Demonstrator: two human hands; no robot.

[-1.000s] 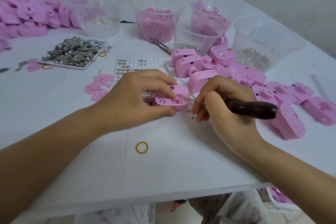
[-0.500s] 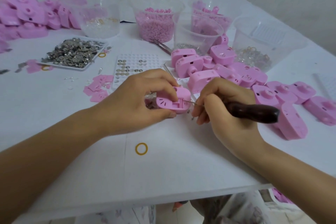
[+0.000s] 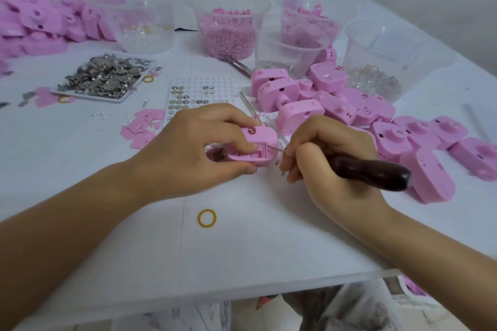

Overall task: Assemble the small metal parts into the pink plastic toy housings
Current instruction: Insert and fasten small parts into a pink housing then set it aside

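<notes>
My left hand grips a pink toy housing at the table's middle, thumb below and fingers over its top, its open slot facing me. My right hand grips a pick tool with a dark wooden handle; its thin metal tip touches the housing's slot. A white tray of small metal parts lies at the back left. A white dimpled plate behind my left hand holds several round metal discs.
Piles of pink housings lie at the right and far left. Clear plastic cups with pink beads and small parts stand along the back. Tweezers lie near them. A yellow rubber ring lies near the front edge.
My left hand has tilted and lifted the housing slightly, turning its slot more toward me. The tool tip stays at the slot; my right hand has barely shifted.
</notes>
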